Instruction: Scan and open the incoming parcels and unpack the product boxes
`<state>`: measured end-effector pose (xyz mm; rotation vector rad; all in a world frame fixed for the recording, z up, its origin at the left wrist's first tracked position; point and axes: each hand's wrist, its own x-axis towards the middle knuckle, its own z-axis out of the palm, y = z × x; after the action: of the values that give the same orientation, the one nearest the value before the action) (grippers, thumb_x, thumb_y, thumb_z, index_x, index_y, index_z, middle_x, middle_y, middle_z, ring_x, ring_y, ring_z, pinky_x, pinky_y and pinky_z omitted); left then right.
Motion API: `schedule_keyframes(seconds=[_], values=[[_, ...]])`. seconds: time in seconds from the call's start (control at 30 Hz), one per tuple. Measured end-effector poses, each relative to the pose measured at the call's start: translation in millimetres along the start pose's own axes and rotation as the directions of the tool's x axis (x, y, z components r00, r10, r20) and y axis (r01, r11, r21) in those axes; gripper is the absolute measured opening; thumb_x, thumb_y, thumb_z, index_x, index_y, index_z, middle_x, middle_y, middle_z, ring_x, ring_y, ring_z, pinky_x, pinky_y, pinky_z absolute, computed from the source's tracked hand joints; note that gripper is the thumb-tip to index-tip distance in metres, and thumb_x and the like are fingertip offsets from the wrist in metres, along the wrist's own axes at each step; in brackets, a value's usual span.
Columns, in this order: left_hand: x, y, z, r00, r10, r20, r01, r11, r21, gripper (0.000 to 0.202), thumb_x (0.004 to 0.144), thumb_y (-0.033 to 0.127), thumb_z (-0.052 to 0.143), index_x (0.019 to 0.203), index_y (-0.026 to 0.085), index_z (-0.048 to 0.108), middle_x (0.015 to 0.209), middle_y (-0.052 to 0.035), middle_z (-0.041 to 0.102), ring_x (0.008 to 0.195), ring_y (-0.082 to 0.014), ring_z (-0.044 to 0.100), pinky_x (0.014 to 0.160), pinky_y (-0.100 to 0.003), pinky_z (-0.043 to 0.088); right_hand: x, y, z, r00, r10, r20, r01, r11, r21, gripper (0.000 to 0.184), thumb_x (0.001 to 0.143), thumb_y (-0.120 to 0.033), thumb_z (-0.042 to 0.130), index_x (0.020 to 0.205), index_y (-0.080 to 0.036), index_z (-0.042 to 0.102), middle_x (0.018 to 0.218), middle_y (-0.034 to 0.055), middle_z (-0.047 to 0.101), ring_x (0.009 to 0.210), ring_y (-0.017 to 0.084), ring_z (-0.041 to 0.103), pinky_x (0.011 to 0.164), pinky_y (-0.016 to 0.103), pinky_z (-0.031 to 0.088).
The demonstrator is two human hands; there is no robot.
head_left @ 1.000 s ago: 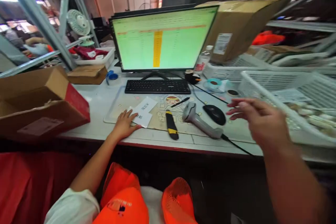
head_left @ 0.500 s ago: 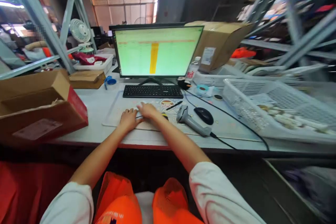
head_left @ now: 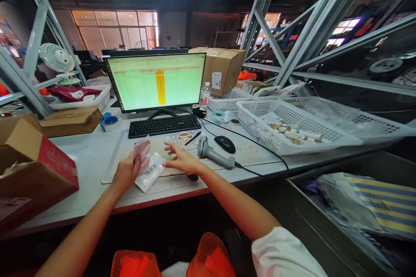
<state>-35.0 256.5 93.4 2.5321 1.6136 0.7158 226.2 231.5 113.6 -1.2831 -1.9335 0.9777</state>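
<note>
My left hand [head_left: 126, 172] is closed on a pink slip [head_left: 142, 151] and a white printed label sheet [head_left: 150, 171], lifted just above the desk mat [head_left: 112, 169]. My right hand [head_left: 182, 159] hovers beside them with fingers spread, its fingertips near the white sheet's edge. A grey barcode scanner [head_left: 212, 155] lies right of my right hand, with a black mouse [head_left: 225, 143] behind it. A pen [head_left: 193, 138] rests on the mat near the keyboard [head_left: 164, 125].
A monitor [head_left: 156, 81] shows a green spreadsheet. White baskets [head_left: 286, 127] with small items stand at right, cardboard boxes [head_left: 30, 169] at left and behind the screen. A bin of bags [head_left: 367, 207] sits low right. Steel rack beams cross above.
My view swung right. My right hand came from the right to the papers. My left hand, flat on the papers earlier, has picked them up off the mat.
</note>
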Motion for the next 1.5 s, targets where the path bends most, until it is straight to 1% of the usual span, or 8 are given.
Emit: schedule_keyframes(seconds=[0.43, 0.63, 0.77, 0.93, 1.1, 1.23, 1.37, 1.5], values=[[-88, 40, 41.5, 0.964, 0.243, 0.112, -0.235, 0.969, -0.08, 0.059, 0.087, 0.022, 0.065, 0.144, 0.015, 0.052, 0.149, -0.0187, 0.059, 0.139, -0.0357, 0.056, 0.114, -0.054, 0.051, -43, 17, 66, 0.962, -0.218, 0.167, 0.275, 0.769, -0.577, 0.038, 0.083, -0.033, 0.077, 0.117, -0.015, 0.072, 0.124, 0.0203, 0.068, 0.114, 0.035, 0.061, 0.1, 0.05, 0.051], [-92, 13, 16.9, 0.947, 0.292, 0.133, -0.252, 0.933, -0.256, 0.054, 0.082, 0.006, 0.048, 0.129, 0.021, 0.07, 0.135, -0.0111, 0.071, 0.126, -0.0268, 0.068, 0.108, -0.042, 0.057, -78, 3, 49, 0.952, -0.291, 0.094, 0.306, 0.907, -0.291, 0.029, 0.088, -0.025, 0.069, 0.115, -0.017, 0.072, 0.117, 0.0146, 0.072, 0.112, 0.029, 0.064, 0.102, 0.047, 0.052], [-87, 9, -12.9, 0.99, -0.139, 0.011, 0.124, 0.847, -0.517, 0.035, 0.093, 0.044, 0.056, 0.086, 0.015, 0.077, 0.084, -0.0093, 0.078, 0.079, -0.0258, 0.075, 0.071, -0.032, 0.063, -95, -7, 27, 0.966, -0.137, -0.218, 0.132, 0.991, -0.033, 0.054, 0.091, -0.035, 0.072, 0.142, -0.022, 0.058, 0.141, 0.0147, 0.062, 0.131, 0.028, 0.057, 0.114, 0.051, 0.045], [-104, 65, 1.7, 0.739, -0.674, 0.005, 0.48, 0.521, -0.705, 0.073, 0.084, 0.086, 0.051, 0.05, 0.021, 0.05, 0.045, -0.0046, 0.049, 0.043, -0.0184, 0.048, 0.04, -0.03, 0.042, -106, -29, 42, 0.981, -0.112, -0.162, 0.164, 0.918, 0.361, 0.073, 0.085, -0.05, 0.079, 0.148, -0.024, 0.054, 0.14, 0.0126, 0.064, 0.125, 0.027, 0.063, 0.105, 0.045, 0.054], [-106, 102, 6.4, 0.948, -0.315, 0.054, 0.236, 0.575, -0.784, 0.072, 0.092, 0.083, 0.044, 0.078, 0.016, 0.069, 0.076, -0.0112, 0.07, 0.076, -0.0242, 0.066, 0.072, -0.034, 0.058, -120, -39, 59, 0.952, -0.164, -0.259, 0.231, 0.939, 0.255, 0.032, 0.096, -0.048, 0.063, 0.109, -0.023, 0.078, 0.104, 0.0076, 0.077, 0.11, 0.028, 0.07, 0.109, 0.049, 0.054], [-92, 88, -14.3, 0.989, 0.043, 0.14, 0.095, 0.538, -0.837, 0.08, 0.097, 0.082, 0.029, 0.091, 0.015, 0.072, 0.078, -0.0103, 0.068, 0.07, -0.0193, 0.062, 0.062, -0.028, 0.05, -108, -40, -11, 0.816, -0.106, -0.568, 0.222, 0.965, 0.139, 0.035, 0.09, -0.054, 0.072, 0.103, -0.023, 0.077, 0.098, 0.0073, 0.078, 0.098, 0.028, 0.074, 0.096, 0.047, 0.062], [-93, 88, -13.1, 0.985, 0.054, 0.163, 0.121, 0.454, -0.883, 0.075, 0.101, 0.075, 0.028, 0.106, 0.015, 0.071, 0.08, -0.0091, 0.068, 0.07, -0.0176, 0.063, 0.061, -0.026, 0.05, -47, -49, -155, 0.285, -0.129, -0.95, 0.174, 0.981, -0.081, 0.063, 0.093, -0.063, 0.066, 0.13, -0.013, 0.059, 0.131, 0.0154, 0.068, 0.126, 0.022, 0.061, 0.111, 0.039, 0.052], [-112, 94, -9.2, 0.972, 0.125, 0.201, 0.079, 0.628, -0.774, 0.057, 0.102, 0.067, 0.043, 0.103, 0.02, 0.075, 0.081, -0.0063, 0.072, 0.073, -0.0171, 0.067, 0.068, -0.026, 0.053, 0, -38, -247, 0.423, 0.076, -0.903, 0.006, 0.996, 0.087, 0.063, 0.107, -0.06, 0.042, 0.128, -0.002, 0.056, 0.112, 0.0148, 0.072, 0.104, 0.013, 0.067, 0.099, 0.037, 0.057]])
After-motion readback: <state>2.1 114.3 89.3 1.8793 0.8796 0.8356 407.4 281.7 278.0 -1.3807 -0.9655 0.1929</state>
